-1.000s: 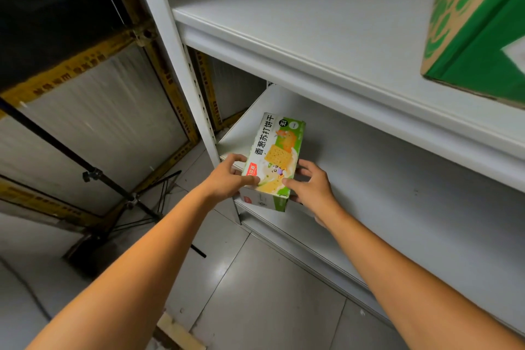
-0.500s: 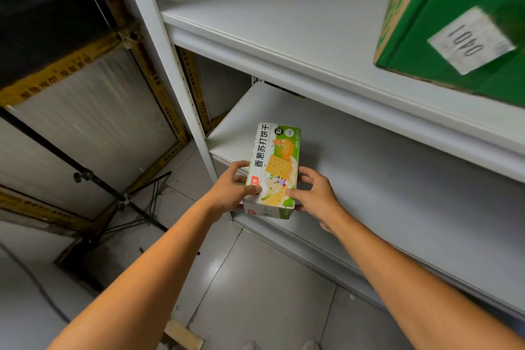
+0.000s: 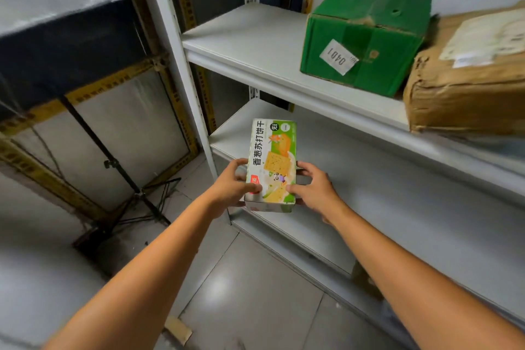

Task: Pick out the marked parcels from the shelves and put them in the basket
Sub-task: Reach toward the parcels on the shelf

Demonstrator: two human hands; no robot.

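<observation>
White metal shelves point(image 3: 397, 179) stand over a grey tiled floor point(image 3: 241, 293), with a black stand point(image 3: 122, 173) at left. Both hands, left point(image 3: 230, 187) and right point(image 3: 315, 193), still grip the cracker box point(image 3: 271, 162) at the lower shelf's front edge — a green carton point(image 3: 363, 37) and brown parcel point(image 3: 466, 88) now show fully above

Apparently curled: left grip point(image 3: 229, 188), right grip point(image 3: 316, 193).

Head-worn view, down onto shelves point(image 3: 255, 37)

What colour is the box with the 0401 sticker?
Green, with a white sticker; it shows in the head view.
</observation>
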